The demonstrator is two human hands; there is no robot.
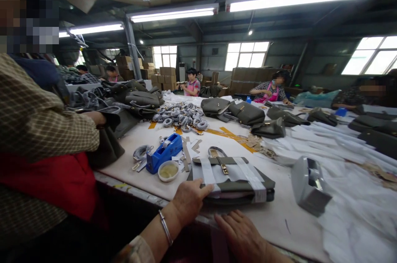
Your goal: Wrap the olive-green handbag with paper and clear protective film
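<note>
A dark olive handbag (229, 189) lies flat near the table's front edge. White paper covers part of its flap around a gold clasp, and strips of tape run down over it. My left hand (187, 201), a bangle on its wrist, is closed on the bag's front left corner. My right hand (240, 230) lies at the table edge just below the bag, fingers stretched out and holding nothing. Beyond my left hand sit a small bowl (168, 171) of yellowish stuff and a blue tape dispenser (164, 153).
A grey tape dispenser (312, 184) stands right of the bag. Coiled straps (182, 116) are heaped farther back, with more bags (248, 112) behind. White sheets (350, 201) spread over the right side. A co-worker in a checked sleeve (49, 110) handles a bag at left.
</note>
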